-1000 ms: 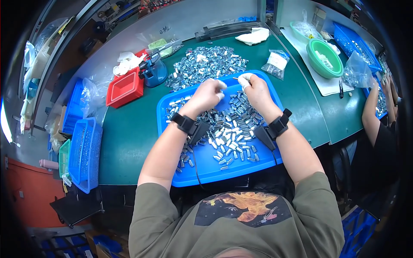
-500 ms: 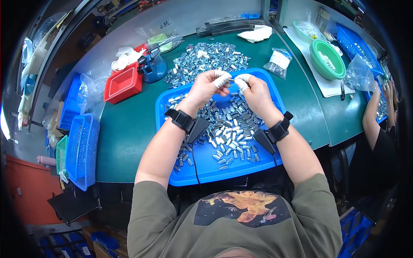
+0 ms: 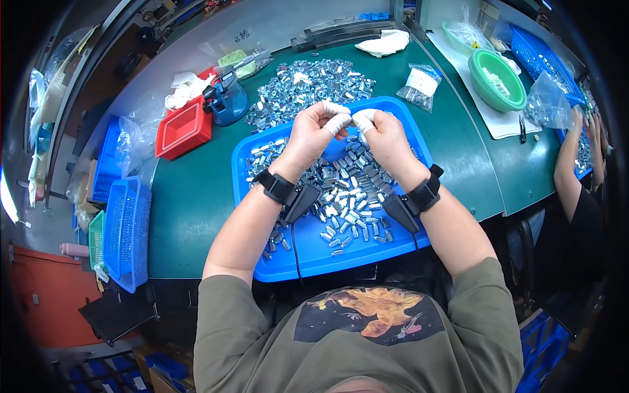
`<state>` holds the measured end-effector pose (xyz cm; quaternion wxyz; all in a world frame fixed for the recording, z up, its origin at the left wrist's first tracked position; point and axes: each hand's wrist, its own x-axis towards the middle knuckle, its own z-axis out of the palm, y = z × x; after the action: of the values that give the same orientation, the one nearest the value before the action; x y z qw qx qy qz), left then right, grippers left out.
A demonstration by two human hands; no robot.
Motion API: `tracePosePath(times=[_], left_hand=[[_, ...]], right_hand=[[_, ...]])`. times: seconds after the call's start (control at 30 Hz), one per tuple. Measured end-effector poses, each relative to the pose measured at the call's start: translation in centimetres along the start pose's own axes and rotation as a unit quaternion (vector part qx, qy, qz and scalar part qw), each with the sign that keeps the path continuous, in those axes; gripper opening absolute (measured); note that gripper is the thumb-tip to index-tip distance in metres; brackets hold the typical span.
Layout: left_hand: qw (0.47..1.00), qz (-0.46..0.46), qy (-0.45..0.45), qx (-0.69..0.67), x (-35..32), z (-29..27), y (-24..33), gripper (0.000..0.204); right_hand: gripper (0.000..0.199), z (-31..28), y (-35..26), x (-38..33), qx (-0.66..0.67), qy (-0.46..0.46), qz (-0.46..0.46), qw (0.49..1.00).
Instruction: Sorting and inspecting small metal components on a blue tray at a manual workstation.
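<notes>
My left hand and my right hand meet over the far part of a blue tray, fingertips wrapped in white tape and pinched together. Whatever small part sits between the fingertips is too small to make out. The tray holds several small silver metal parts spread across its floor. Beyond the tray lies a loose pile of the same metal parts on the green table. Both wrists carry black bands with hanging black units.
A red box and a blue device stand at the left back. Blue baskets line the left edge. A bag of parts, a green bowl and a white cloth lie at the right back. Another person's arm works at the right.
Both hands have lifted from the tray's middle and come together near its far edge, fingertips now touching.
</notes>
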<state>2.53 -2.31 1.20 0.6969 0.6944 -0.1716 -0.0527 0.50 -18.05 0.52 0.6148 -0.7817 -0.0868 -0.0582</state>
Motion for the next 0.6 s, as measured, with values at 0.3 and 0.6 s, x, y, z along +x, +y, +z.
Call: tracePosePath(times=[0.3, 0.6], left_hand=[[0.982, -0.034, 0.154, 0.107, 2.8, -4.0, -1.3, 0.011], [0.901, 0.142, 0.039, 0.409, 2.0, -1.5, -1.4, 0.02]], right_hand=[[0.02, -0.9, 0.4, 0.7, -0.155, 0.076, -0.144, 0.974], [0.02, -0.8, 1.7, 1.4, -0.133, 0.091, -0.076, 0.984]])
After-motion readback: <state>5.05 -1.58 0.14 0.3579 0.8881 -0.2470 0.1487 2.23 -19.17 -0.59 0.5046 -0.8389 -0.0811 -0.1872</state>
